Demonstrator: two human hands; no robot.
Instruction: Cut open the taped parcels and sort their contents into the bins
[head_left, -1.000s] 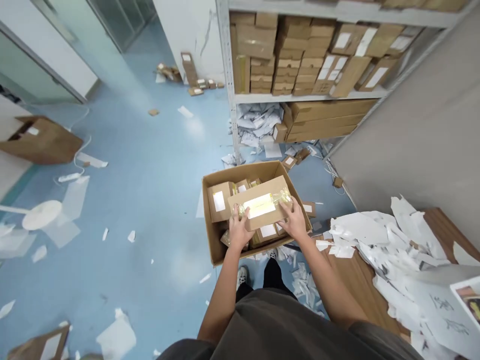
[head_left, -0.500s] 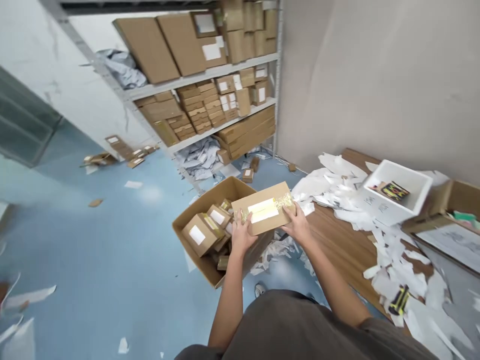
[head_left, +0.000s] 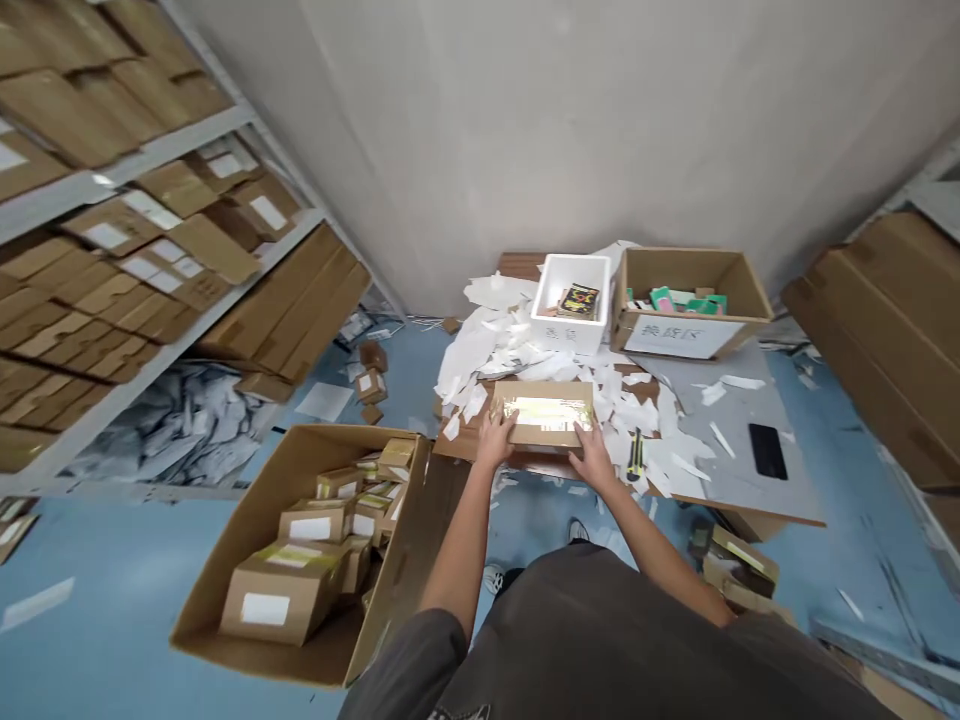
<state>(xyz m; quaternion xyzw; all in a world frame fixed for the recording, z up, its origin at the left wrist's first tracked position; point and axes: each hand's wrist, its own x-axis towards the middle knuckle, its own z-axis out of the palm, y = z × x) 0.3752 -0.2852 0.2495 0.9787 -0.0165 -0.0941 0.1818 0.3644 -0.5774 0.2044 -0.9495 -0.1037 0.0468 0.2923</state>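
A small brown cardboard parcel (head_left: 544,413) with a pale label under yellowish tape rests at the near edge of a low wooden table (head_left: 757,500). My left hand (head_left: 495,436) grips its left end. My right hand (head_left: 592,456) grips its right near corner. On the floor to my left stands a large open carton (head_left: 259,520) holding several similar small labelled parcels.
Torn white paper scraps cover the table. A white foam box (head_left: 574,315) and an open carton (head_left: 690,300) with green items stand at the back. A yellow-black utility knife (head_left: 636,452) and a black phone (head_left: 767,450) lie to the right. Shelves with boxes (head_left: 142,250) stand at left.
I have turned right from the floor carton to the table, carrying the parcel in both hands. It now sits at the table's near edge instead of above the carton.
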